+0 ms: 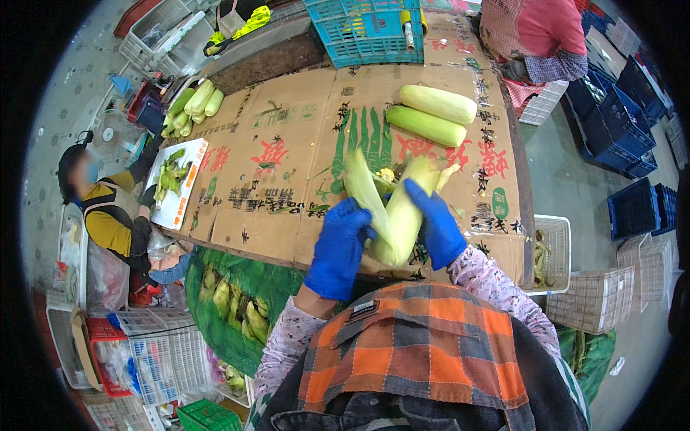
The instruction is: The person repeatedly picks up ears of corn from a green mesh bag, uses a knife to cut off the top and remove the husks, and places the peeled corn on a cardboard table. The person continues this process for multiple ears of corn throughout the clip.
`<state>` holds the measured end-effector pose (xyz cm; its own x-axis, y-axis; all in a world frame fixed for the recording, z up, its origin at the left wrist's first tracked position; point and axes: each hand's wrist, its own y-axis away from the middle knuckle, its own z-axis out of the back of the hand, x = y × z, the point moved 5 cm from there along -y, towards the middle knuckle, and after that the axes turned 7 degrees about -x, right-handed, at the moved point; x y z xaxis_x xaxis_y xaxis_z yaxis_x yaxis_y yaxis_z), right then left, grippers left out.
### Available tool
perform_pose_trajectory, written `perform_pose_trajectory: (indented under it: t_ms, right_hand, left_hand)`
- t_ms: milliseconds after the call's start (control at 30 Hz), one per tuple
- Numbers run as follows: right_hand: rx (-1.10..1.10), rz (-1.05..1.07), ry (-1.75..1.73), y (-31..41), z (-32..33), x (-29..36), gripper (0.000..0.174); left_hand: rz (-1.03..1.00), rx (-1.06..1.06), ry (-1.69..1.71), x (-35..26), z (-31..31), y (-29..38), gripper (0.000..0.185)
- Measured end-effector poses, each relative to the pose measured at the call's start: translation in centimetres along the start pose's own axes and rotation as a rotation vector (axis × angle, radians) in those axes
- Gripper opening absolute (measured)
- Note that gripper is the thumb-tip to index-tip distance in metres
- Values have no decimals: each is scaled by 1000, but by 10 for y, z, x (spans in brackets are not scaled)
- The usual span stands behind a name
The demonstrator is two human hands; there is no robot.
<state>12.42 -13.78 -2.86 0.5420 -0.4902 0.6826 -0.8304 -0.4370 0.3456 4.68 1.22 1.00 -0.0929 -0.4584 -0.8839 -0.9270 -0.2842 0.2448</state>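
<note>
An ear of corn in pale green husk is held over the cardboard-covered table near its front edge. My left hand, in a blue glove, grips a husk leaf that is folded away from the ear towards the left; the leaf's upper end is blurred. My right hand, also gloved in blue, clasps the ear from the right side. Loose husk pieces lie behind the ear, partly hidden by it. Beyond them, two ears in smooth light husks lie side by side on the cardboard.
A pile of husked ears lies at the table's far left, near a white board with green pieces and a co-worker. A blue crate stands at the back. A green sack of corn sits left, below the table edge. Another person stands back right.
</note>
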Motion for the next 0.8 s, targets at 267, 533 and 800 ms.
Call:
perform_pose_trajectory:
  t_ms: [267, 533, 800]
  right_hand:
    - [-71, 63, -418, -16, 36, 13, 48]
    - [-41, 172, -501, -12, 37, 22, 47]
    - [-60, 136, -488, -12, 39, 17, 42]
  left_hand:
    - [-183, -73, 208, -32, 18, 2, 42]
    - [-286, -169, 225, -18, 63, -19, 43]
    - [-249, -193, 165, -4, 76, -26, 41]
